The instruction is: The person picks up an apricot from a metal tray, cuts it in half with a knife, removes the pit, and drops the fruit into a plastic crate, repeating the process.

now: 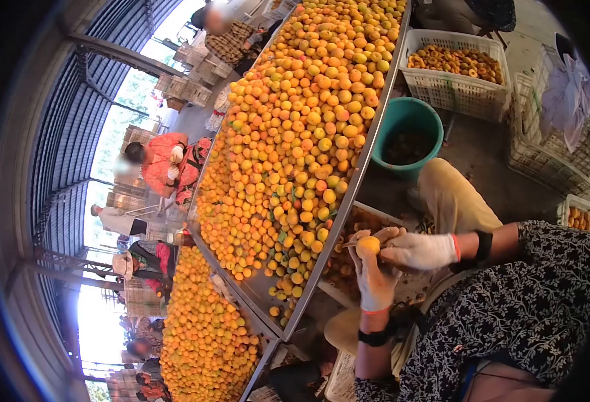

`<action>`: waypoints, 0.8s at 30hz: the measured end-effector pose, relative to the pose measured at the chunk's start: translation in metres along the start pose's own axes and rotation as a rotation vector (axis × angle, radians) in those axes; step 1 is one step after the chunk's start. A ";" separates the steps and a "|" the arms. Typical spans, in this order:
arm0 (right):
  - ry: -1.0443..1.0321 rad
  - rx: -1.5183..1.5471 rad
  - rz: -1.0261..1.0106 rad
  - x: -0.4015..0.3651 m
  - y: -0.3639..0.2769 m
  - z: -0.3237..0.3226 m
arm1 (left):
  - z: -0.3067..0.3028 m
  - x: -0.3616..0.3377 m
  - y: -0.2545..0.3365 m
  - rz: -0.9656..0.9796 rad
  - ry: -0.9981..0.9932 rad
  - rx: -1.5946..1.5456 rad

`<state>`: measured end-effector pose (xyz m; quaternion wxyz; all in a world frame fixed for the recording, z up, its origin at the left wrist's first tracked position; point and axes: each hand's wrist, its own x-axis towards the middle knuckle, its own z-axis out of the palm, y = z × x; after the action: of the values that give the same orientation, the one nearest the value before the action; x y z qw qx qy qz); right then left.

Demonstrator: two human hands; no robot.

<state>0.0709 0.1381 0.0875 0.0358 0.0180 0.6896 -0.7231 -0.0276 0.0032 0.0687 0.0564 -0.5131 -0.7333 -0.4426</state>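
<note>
In white gloves with red cuffs, my two hands meet above a crate of fruit beside the sorting table. My left hand (375,281) is closed around a yellow-orange apricot (368,245). Against the apricot's near side, my right hand (419,250) has its fingers curled in; what they grip is hidden. A thin, stick-like piece (350,244) shows at the apricot's far side, too small to name. Under my hands the crate (338,295) holds darker orange fruit pieces, partly covered by my hands and knee.
A metal-rimmed table (350,201) is heaped with apricots (295,134); another heap (208,328) lies past its corner. To my right stand a green bucket (409,110), a white crate of halved fruit (452,94) and stacked crates (553,157). Several people work across the table.
</note>
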 end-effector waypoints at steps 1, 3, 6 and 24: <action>-0.082 0.070 0.189 -0.002 -0.014 -0.010 | -0.011 0.008 0.008 -0.266 -0.116 -0.478; -0.162 0.136 0.378 -0.002 -0.013 -0.010 | -0.015 0.013 0.004 -0.367 -0.263 -0.682; 0.312 -0.247 -0.227 -0.004 0.004 0.021 | 0.012 0.001 0.029 -0.341 0.054 -0.626; 0.197 -0.177 -0.098 -0.014 0.017 0.010 | 0.013 -0.006 0.035 -0.608 0.172 -0.595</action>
<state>0.0865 0.1276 0.0725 -0.0661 0.0519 0.7510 -0.6549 0.0075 0.0110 0.0783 -0.1660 -0.2290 -0.6840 -0.6725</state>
